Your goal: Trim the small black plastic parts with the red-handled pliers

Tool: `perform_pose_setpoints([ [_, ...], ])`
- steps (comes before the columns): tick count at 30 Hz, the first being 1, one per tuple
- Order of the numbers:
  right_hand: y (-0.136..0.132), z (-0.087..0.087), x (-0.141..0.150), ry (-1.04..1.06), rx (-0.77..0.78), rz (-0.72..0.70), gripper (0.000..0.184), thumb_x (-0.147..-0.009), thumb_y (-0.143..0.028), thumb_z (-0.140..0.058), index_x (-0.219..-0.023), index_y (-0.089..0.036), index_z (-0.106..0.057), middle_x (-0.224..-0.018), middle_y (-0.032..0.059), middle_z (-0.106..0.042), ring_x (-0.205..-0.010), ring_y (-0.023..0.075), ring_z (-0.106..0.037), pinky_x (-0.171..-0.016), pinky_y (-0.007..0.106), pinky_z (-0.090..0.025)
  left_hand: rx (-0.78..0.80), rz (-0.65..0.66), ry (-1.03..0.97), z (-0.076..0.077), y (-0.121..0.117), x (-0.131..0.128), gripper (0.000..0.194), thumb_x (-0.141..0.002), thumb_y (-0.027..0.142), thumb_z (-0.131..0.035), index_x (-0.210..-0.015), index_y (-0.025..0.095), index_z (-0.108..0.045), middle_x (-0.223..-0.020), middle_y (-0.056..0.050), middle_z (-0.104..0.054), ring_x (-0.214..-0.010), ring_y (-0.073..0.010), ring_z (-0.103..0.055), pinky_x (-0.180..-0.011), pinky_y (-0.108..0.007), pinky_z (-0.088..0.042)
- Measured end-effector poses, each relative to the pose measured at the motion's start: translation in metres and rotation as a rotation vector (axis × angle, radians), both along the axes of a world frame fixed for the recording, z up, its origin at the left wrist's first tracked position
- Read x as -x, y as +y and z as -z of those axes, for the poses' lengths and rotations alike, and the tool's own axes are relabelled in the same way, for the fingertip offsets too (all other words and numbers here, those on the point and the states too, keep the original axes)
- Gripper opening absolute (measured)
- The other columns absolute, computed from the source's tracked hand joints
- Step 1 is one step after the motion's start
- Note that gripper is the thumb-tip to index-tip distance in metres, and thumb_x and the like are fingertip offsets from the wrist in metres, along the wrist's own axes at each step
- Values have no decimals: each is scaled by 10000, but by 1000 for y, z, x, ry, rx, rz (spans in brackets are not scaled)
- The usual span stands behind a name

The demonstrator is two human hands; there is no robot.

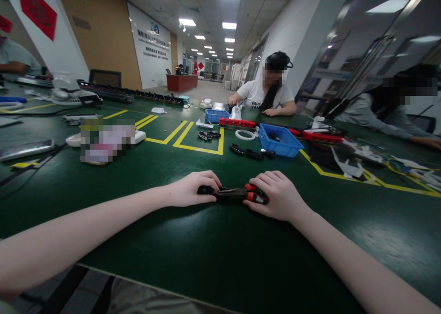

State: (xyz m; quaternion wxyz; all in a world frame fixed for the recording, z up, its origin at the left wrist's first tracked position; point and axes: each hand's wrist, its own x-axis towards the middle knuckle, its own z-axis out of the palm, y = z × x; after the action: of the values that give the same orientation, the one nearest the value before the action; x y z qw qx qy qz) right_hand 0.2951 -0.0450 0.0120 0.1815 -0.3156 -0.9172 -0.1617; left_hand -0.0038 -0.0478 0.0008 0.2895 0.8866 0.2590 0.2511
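Pliers (241,193) with red grips lie roughly level between your two hands, near the middle of your side of a green table (193,259). Marked with yellow lines, this table is the largest thing near you. Across it sits a person in a white shirt (280,96). Closer, ahead and slightly right, stands a blue bin (280,142), with loose black parts (247,152) just beside it. Your right hand (277,194) is wrapped around the red handles. Your left hand (193,188) pinches a small black piece (206,190) at the pliers' tip end. Whether the jaws bite that piece cannot be told; your fingers and the dark colours hide the contact. A hard or off-centre squeeze could crack or mark it. A loose left pinch could let it twist away. Your left fingertips sit close to the jaws, so a slip might nip them.
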Motion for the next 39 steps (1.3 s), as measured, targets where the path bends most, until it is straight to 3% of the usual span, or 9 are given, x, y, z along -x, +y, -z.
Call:
perform_pose_setpoints([
  [4, -1, 2, -1, 16, -2, -5, 393, -844, -505, -645, -1001, -145, -660, -929, 118, -690, -828, 237, -613, -702, 366, -466, 12, -4, -7, 0, 1, 0, 102, -877, 214, -706, -963, 161, -692, -1171, -72, -615, -1090, -194, -619, -987, -359, -492],
  [22, -4, 0, 3, 115, -13, -73, 340, -854, -458, -655, -1006, -154, -654, -961, 129, -688, -806, 232, -649, -692, 368, -550, -14, -10, -7, 2, 2, 1, 124, -847, 244, -737, -942, 167, -717, -1128, -74, -616, -1035, -203, -631, -948, -370, -508],
  [39, -4, 0, 0, 99, -2, -67, 396, -863, -471, -639, -1076, -138, -640, -1024, 147, -671, -801, 223, -666, -686, 354, -571, 127, -32, -41, 1, 5, 2, 116, -820, 225, -765, -920, 171, -746, -1134, -60, -634, -1048, -194, -634, -962, -356, -493],
])
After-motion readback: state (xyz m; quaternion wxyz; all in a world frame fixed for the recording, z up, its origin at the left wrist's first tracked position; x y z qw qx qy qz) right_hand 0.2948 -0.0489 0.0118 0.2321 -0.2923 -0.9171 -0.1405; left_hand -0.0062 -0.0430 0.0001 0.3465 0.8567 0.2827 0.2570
